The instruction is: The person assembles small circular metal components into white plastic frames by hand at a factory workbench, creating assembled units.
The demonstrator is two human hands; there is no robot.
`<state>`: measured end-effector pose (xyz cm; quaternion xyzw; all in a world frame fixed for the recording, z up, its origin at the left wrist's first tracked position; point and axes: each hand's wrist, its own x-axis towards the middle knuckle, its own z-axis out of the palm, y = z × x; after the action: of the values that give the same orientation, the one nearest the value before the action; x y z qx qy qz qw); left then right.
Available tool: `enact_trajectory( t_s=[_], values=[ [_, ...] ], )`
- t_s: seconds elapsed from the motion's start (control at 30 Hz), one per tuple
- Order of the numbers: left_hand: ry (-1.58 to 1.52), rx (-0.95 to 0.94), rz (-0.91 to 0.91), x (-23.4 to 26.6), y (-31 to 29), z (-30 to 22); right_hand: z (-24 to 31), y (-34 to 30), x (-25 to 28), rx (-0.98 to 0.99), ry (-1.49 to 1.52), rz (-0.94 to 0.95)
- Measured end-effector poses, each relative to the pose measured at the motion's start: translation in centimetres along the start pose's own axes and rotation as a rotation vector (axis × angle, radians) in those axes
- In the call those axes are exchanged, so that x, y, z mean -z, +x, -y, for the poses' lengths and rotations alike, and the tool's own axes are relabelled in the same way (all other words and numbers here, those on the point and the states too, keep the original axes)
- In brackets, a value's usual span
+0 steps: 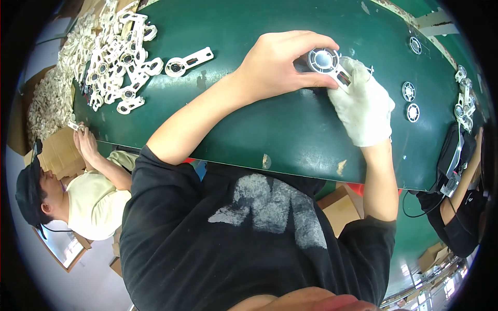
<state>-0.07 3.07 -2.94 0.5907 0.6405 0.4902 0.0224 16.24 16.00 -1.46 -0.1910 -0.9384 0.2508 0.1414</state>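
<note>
Above the green table, my bare left hand curls its thumb and fingers around the round head of a white plastic part with a short handle. That head has a dark rim and a silvery disc in its middle. My right hand, in a white glove, closes on the handle end of the same part; its fingertips are partly hidden. Left of my left hand lies a similar white part with a round head and a straight handle. Two small round spoked pieces, one above another, lie right of the glove.
Many like white parts are heaped on the green table at the left. One more round piece lies at the far right. A co-worker at the left handles a white part; another person's arm shows at the right.
</note>
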Motion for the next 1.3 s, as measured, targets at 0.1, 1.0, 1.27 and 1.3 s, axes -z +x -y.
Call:
enact_trajectory(
  t_s=[0.1, 1.0, 1.27, 1.3],
  values=[
    [-0.008, -0.027, 0.057, 0.6, -0.1, 0.1, -0.2, -0.2, -0.1, 0.013, 0.072, 0.022],
    [-0.438, 0.738, 0.304, 2.4, 4.4, 1.5, 1.4, 0.9, 0.9, -0.223, 0.273, 0.086],
    [0.01, 0.592, -0.016, 12.0, 8.5, 3.6, 0.1, 1.0, 0.5, -0.283, 0.429, -0.001],
    [0.319, 0.525, 0.156, 13.1, 7.3, 1.9, -0.2, 0.7, 0.6, -0.262, 0.388, 0.004]
  ],
)
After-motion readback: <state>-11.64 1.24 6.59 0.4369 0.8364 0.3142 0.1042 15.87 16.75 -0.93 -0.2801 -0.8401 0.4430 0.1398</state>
